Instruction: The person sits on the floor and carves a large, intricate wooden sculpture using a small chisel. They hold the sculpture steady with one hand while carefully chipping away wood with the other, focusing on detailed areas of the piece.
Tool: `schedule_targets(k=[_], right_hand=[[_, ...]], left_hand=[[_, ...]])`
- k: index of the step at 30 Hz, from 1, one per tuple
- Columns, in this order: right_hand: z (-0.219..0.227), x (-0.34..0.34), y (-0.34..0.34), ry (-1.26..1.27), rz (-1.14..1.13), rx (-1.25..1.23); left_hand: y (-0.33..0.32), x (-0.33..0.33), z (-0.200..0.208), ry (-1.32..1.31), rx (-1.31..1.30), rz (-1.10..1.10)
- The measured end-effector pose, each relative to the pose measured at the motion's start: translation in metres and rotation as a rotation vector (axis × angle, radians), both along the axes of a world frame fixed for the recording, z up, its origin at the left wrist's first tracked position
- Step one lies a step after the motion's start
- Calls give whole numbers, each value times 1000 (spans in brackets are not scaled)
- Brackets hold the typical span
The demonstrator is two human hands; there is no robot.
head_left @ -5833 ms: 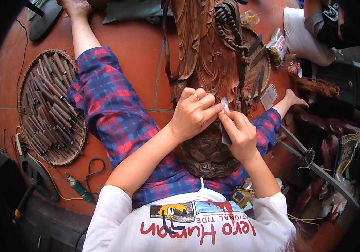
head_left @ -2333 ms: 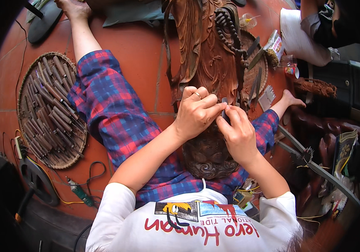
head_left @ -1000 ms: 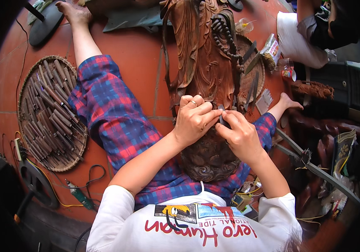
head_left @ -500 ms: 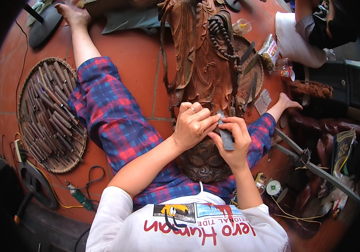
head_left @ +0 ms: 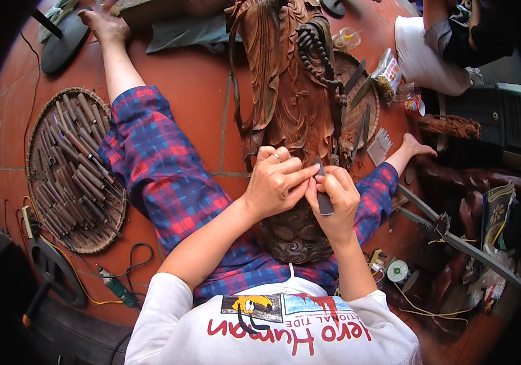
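Note:
A carved brown wooden statue (head_left: 281, 91) with draped robes and a string of beads lies between my legs, its carved head end (head_left: 297, 234) toward me. My right hand (head_left: 338, 198) is closed, pinching a flat dark grey strip (head_left: 325, 198) that looks like folded sandpaper; its upper end rests by the statue's surface. My left hand (head_left: 275, 182) lies over the statue with fingers curled and the index finger reaching to the strip's upper part. What the left fingers grip is hidden beneath them. The two hands nearly touch.
At left, a round woven tray (head_left: 78, 243) holds many wooden-handled carving tools, near a green rotary tool (head_left: 116, 286) with cords. Another woven tray (head_left: 367, 125) with files sits behind the statue. A metal-legged stand (head_left: 461, 240) and clutter lie right. Another person (head_left: 430, 58) sits far right.
My right fingers have curled in more around the grey strip, which has tilted and now shows a narrower, darker face. My left hand has shifted slightly to the left.

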State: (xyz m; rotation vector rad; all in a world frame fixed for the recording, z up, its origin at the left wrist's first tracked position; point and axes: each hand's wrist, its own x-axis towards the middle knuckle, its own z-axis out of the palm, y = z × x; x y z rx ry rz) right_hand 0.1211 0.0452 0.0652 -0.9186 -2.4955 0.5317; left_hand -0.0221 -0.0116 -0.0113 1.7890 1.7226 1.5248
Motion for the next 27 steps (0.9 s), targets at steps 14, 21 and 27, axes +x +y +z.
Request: schedule_targets(k=[14,21,27], right_hand=[[8,5,22,18,118,-122],[9,2,19,12,92,-134],[-1,-8,14,119,50,-61]], left_hand=[[1,8,0,-31,38,21],[-2,8,3,-29,29,18],[-3,4,3,-28,-3,25]])
